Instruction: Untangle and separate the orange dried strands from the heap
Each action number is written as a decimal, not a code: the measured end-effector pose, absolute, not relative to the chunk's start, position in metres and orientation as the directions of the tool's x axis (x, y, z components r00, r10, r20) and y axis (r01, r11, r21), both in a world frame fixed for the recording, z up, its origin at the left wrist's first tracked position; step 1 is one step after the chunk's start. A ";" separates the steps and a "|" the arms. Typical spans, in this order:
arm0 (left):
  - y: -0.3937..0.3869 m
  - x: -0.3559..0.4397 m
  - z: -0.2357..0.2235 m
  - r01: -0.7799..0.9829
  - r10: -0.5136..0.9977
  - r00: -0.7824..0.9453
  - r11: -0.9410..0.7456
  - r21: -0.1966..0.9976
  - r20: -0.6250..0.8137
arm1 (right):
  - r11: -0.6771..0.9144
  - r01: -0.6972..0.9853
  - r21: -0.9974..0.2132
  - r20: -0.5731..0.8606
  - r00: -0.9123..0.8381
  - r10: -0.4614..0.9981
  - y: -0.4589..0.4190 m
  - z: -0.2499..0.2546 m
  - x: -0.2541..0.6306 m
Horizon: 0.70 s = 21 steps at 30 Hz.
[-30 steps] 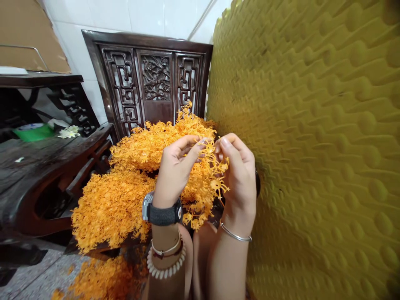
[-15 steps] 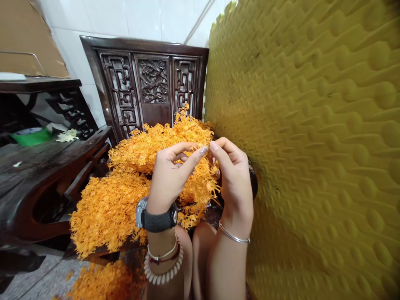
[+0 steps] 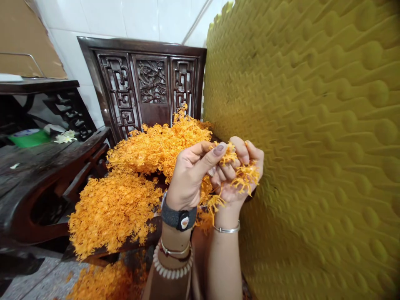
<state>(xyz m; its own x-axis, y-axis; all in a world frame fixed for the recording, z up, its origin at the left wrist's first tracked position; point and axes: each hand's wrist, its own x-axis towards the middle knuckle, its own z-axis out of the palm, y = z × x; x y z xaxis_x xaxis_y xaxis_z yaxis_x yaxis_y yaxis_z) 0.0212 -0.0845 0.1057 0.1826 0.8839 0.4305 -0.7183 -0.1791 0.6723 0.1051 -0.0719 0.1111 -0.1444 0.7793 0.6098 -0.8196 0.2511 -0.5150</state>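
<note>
Hands (image 3: pixel 215 175) together around orange tufts (image 3: pixel 245 177), yellow foam panel (image 3: pixel 312 146) right, carved wooden screen (image 3: pixel 142 83) ahead

Orange strands (image 3: pixel 245 179) in the right hand (image 3: pixel 233 177) are partly hidden (the left hand (image 3: pixel 190 177) overlaps).

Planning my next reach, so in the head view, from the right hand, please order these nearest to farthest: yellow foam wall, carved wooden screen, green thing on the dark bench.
1. Yellow foam wall: close beside the right hand, on its right.
2. Carved wooden screen: straight ahead, behind the orange heap.
3. Green thing: far left, on the dark bench.
</note>
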 end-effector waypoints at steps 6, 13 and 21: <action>-0.093 0.016 0.112 -0.799 0.864 -0.032 -0.324 0.506 0.502 | -0.109 -0.994 -0.014 0.775 -0.079 0.627 -0.071 0.100 0.099; -0.071 -0.008 0.100 -0.755 0.843 -0.131 -0.426 0.499 0.522 | 0.327 -0.887 -0.326 0.613 0.065 0.787 -0.077 0.110 0.106; -0.082 0.003 0.104 -0.486 0.844 -0.067 -0.494 0.721 0.533 | 0.568 -0.431 -0.701 0.541 0.199 0.817 -0.098 0.118 0.093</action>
